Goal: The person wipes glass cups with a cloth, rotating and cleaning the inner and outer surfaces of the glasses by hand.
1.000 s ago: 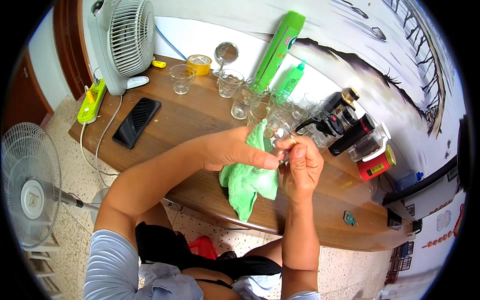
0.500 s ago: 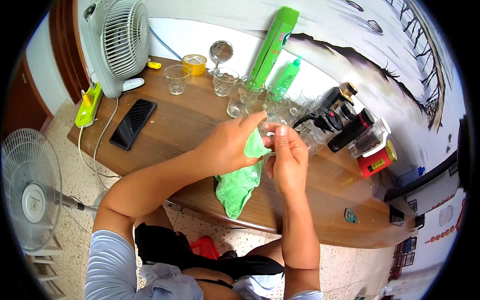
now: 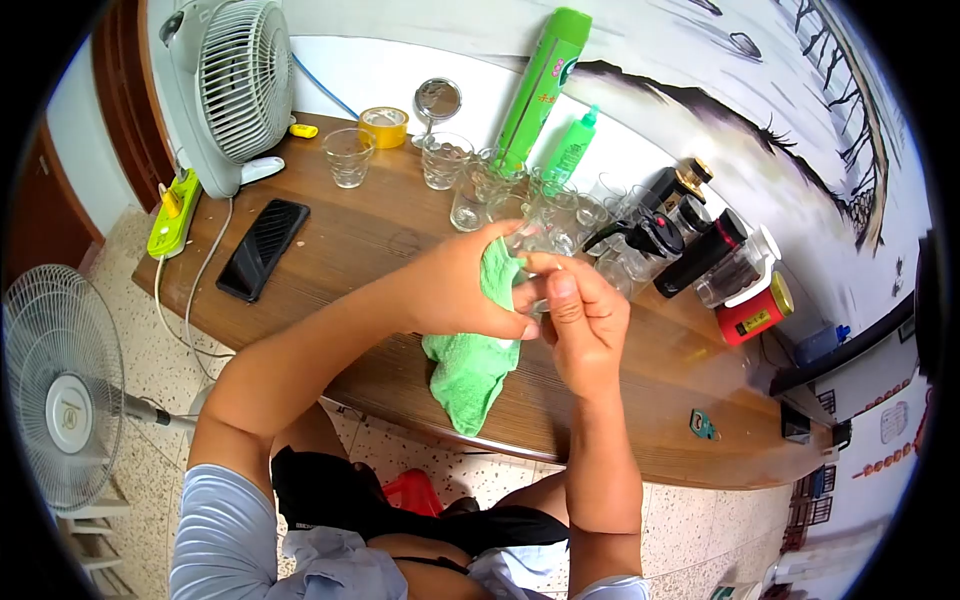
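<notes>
My left hand (image 3: 458,290) is curved around a green cloth (image 3: 472,375), its thumb low and its fingers high. The cloth's loose end hangs down onto the table near the front edge. My right hand (image 3: 580,320) is closed just right of the cloth, thumb bent over the fingers. Between the hands a clear glass shows only in part, mostly hidden by fingers and cloth; the right fingertips are at its edge. Just beyond stand several clear glasses (image 3: 468,205), close together. Two more, a left glass (image 3: 348,165) and another glass (image 3: 443,165), stand farther left.
On the wooden table (image 3: 370,215) lie a black phone (image 3: 263,250), yellow tape (image 3: 384,127) and a small mirror (image 3: 437,100). A table fan (image 3: 240,90) stands left. Behind the glasses are a green spray can (image 3: 545,85) and green bottle (image 3: 572,148); right, a black-lidded pot (image 3: 652,238) and red tin (image 3: 757,312).
My left hand has turned so its thumb sits lower and its grip looks wider. My right hand has shifted slightly right and down. The cloth still hangs from the left hand.
</notes>
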`<state>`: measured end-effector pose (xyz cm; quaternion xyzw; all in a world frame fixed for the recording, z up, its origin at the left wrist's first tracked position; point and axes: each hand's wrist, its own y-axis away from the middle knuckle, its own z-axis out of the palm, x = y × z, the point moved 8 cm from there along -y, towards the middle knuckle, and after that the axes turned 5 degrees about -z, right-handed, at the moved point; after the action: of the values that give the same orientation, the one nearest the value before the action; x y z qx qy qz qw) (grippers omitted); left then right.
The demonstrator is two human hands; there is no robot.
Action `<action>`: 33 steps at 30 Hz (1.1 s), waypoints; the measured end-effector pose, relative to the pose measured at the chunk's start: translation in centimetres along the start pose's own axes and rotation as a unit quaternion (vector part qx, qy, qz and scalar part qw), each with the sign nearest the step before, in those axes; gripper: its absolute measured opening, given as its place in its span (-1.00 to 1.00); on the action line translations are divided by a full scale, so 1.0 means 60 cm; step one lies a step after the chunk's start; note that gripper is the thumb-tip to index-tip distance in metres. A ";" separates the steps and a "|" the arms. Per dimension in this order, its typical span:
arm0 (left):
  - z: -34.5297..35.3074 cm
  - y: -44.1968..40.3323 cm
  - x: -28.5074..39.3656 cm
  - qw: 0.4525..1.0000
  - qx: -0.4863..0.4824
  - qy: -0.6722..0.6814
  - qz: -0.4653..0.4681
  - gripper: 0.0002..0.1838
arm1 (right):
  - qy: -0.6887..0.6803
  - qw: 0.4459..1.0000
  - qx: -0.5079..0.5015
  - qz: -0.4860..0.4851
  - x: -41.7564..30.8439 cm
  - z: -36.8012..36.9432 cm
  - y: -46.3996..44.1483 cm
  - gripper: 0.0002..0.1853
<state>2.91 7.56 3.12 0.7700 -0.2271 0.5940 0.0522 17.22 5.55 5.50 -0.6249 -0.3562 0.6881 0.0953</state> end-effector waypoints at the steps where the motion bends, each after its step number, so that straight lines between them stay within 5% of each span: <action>1: 0.010 -0.003 -0.008 0.992 -0.048 0.117 -0.026 0.04 | 0.008 1.000 -0.004 0.008 -0.011 -0.002 -0.001 -0.68; 2: 0.022 -0.004 -0.013 0.967 -0.095 0.231 -0.052 0.00 | 0.009 1.000 0.001 0.001 -0.013 -0.006 -0.003 -0.68; 8: 0.021 -0.011 -0.002 0.968 -0.063 0.244 0.001 -0.04 | -0.056 0.995 0.066 0.053 0.020 -0.026 -0.008 -0.63; 11: -0.018 0.009 0.025 0.983 0.135 -0.120 0.021 -0.07 | -0.097 0.976 0.111 0.163 0.043 -0.018 -0.010 -0.60; 14: -0.014 0.008 0.023 0.938 0.172 -0.228 0.199 -0.01 | -0.132 0.955 0.121 0.237 0.064 -0.016 -0.003 -0.61; 17: -0.008 0.001 0.017 0.944 0.123 -0.266 0.150 0.02 | -0.116 0.958 0.079 0.250 0.067 -0.017 -0.003 -0.61; 25: -0.009 -0.003 0.019 0.989 0.044 -0.125 0.067 0.31 | 0.159 0.985 -0.061 0.005 0.011 0.027 -0.003 -0.67; 28: -0.003 -0.003 0.017 0.999 -0.033 -0.007 0.015 0.41 | 0.167 0.975 -0.140 -0.040 -0.008 0.032 -0.001 -0.67; 33: 0.006 -0.005 0.000 0.976 -0.134 0.170 -0.027 0.51 | 0.138 0.974 -0.134 -0.119 -0.043 0.031 -0.002 -0.69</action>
<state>3.34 7.70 3.11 0.6495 -0.2718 0.6787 0.2089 15.94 3.48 7.55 -0.6740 -0.5002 0.5253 0.1402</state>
